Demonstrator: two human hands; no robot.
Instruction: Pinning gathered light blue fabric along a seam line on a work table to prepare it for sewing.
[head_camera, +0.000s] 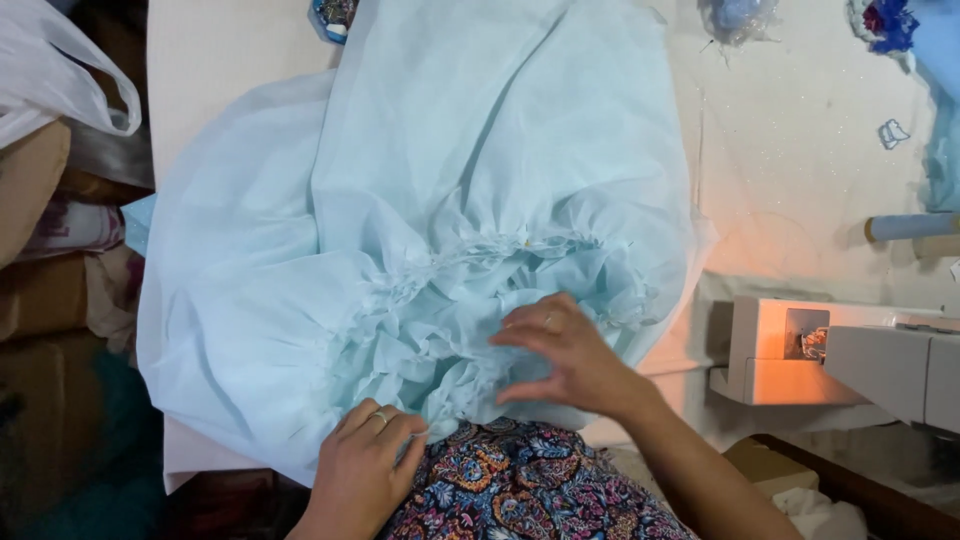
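A large piece of pale blue cloth (420, 200) is lying spread across a cream table (790, 150), covering most of its middle, with a band of gathered ruffles (470, 270) running across it toward the near edge. The left hand (365, 465) is resting at the near edge of the cloth, its fingers curled and pinching a fold of the fabric against the thumb; a ring is showing on one finger. The right hand (560, 355) is lying flat on the ruffles just below the gathered seam, fingers spread loosely and pressing down on the cloth rather than gripping it, and it too is wearing a ring. Between the two arms a patterned garment (520, 490) in dark paisley colours is showing at the bottom, with the blue cloth's edge hanging over it. To the right, a white sewing machine (850, 360) is standing near the right hand, well clear of the cloth. A white plastic bag (60, 70) is hanging at the upper left, and cardboard boxes (40, 290) are stacked beside the table on the left.
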